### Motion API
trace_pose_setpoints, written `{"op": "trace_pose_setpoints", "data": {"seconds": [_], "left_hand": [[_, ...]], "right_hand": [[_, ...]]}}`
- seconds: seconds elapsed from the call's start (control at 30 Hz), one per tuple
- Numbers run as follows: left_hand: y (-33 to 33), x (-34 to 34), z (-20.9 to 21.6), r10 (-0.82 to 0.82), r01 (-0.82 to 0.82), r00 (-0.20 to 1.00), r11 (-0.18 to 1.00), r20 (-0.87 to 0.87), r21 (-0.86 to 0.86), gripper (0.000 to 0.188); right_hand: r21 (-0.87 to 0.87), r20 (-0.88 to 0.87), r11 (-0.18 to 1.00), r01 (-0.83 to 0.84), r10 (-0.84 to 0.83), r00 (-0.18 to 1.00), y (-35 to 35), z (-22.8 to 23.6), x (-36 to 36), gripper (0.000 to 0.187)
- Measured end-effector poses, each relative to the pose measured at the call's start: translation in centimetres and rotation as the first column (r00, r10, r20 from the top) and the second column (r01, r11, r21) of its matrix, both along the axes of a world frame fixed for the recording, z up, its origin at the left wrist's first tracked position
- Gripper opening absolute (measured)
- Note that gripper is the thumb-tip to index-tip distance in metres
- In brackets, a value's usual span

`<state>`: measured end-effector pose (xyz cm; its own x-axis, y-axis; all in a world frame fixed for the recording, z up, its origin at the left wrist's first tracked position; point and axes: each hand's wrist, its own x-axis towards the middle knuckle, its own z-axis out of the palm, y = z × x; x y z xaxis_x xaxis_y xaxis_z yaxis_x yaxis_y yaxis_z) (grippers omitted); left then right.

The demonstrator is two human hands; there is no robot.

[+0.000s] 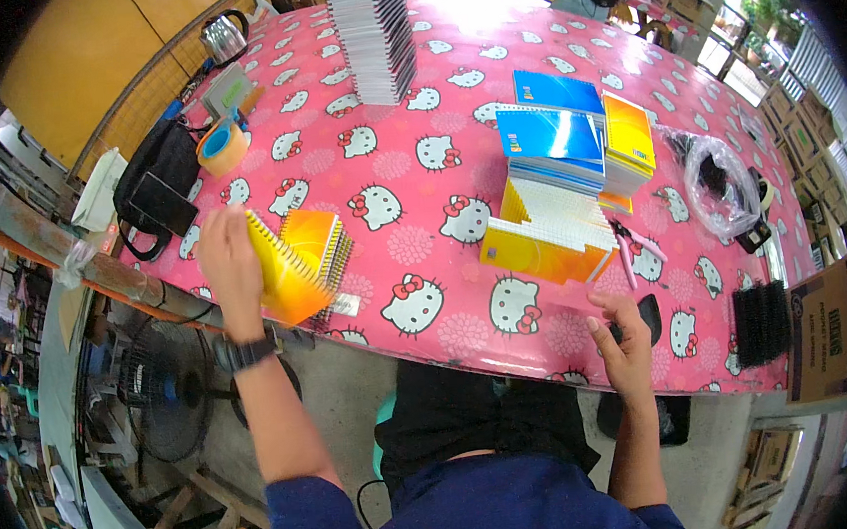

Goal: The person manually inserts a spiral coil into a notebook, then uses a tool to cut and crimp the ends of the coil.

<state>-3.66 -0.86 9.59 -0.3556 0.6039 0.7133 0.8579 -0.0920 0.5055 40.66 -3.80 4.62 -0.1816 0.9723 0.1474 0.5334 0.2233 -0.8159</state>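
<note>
My left hand is closed on the outer edge of a yellow-orange spiral notebook, which tilts up at the table's near left edge. Against it lies a small pile of orange spiral notebooks. My right hand hovers by the near edge, fingers slightly bent and apart, with nothing visible in it. Beyond that hand are yellow-orange covers with white pages, seemingly without coils. Blue notebooks and a yellow notebook are stacked behind them. Pink-handled pliers lie just right of the pages.
A tall stack of spiral notebooks stands at the back of the pink table. Tape rolls, a black bag and a kettle line the left side. Black coils and a plastic bag sit at right.
</note>
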Motion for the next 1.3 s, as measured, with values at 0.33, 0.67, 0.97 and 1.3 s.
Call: {"op": "trace_pose_setpoints", "data": {"seconds": [0.33,0.67,0.97,1.3], "left_hand": [[7.8,-0.7,-8.3,-0.220,0.044,0.922,0.877,-0.318,-0.479,0.034],[5.2,16.5,-3.4,-0.667,0.605,0.712,0.741,-0.219,-0.291,0.047],[9.3,25.7,-7.8,-0.832,0.824,0.498,0.542,-0.244,-0.166,0.022],[3.4,24.5,-2.9,-0.763,0.753,0.614,0.488,0.203,-0.441,0.017]], "right_hand": [[0.414,-0.114,0.843,0.342,-0.325,0.939,-2.4,-6.4,3.1,0.028],[0.399,0.347,0.848,0.350,-0.493,0.798,-1.7,-8.0,4.7,0.031],[0.398,0.162,0.822,0.407,-0.500,0.851,-2.2,-8.1,5.7,0.031],[0.451,0.237,0.499,0.740,-0.866,0.439,1.2,-8.0,26.0,0.026]]}}
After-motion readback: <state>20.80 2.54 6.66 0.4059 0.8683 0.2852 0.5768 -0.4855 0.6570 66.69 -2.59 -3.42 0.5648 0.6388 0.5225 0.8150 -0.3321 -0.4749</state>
